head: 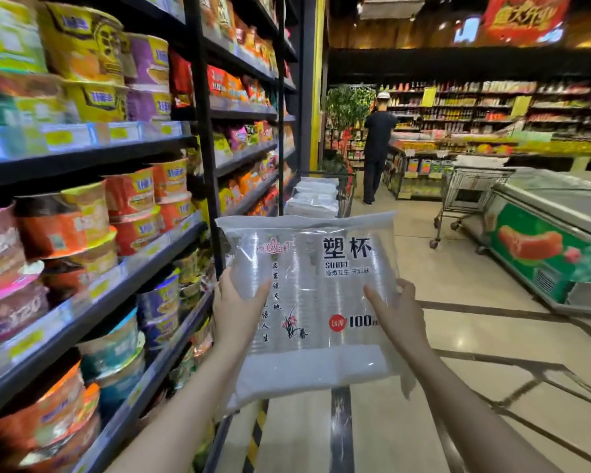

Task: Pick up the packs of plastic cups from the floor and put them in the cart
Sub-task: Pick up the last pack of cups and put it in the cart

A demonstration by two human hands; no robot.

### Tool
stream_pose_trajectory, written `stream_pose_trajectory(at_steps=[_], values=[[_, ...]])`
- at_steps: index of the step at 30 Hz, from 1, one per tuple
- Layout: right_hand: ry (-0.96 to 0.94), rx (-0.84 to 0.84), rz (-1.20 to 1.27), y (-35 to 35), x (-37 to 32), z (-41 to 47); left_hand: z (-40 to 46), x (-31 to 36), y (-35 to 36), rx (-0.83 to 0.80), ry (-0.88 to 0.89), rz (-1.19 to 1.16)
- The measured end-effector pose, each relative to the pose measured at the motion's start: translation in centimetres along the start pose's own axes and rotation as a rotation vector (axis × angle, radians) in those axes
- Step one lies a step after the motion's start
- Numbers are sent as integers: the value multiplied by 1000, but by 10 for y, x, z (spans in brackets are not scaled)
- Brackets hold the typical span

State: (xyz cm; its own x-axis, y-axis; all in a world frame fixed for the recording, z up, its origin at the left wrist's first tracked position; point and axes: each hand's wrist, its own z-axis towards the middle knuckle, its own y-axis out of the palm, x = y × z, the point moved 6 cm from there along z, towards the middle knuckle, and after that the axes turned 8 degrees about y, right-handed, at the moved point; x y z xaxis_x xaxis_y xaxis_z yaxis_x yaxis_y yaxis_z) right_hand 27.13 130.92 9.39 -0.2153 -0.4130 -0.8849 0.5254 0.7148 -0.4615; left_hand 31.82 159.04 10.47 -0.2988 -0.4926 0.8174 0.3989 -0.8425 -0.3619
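Both hands on one pack of plastic cups (pixel 316 302), held up in the aisle: left hand (pixel 234 310) and right hand (pixel 398 314) each curl a grip round a side edge. Cart (pixel 347 194) ahead by the shelf (pixel 123 268) already holds stacked packs (pixel 313 198).
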Motion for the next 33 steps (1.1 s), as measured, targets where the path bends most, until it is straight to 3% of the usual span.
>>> stream_pose_trajectory(at_steps=[12,24,33], values=[[21,42,33,39,-29,243,200,-2,169,-55,54,-18],[63,53,19,114,-29,432,355,-57,303,-73,40,-3],[48,85,20,188,-69,608,526,-96,410,-103,20,-4]])
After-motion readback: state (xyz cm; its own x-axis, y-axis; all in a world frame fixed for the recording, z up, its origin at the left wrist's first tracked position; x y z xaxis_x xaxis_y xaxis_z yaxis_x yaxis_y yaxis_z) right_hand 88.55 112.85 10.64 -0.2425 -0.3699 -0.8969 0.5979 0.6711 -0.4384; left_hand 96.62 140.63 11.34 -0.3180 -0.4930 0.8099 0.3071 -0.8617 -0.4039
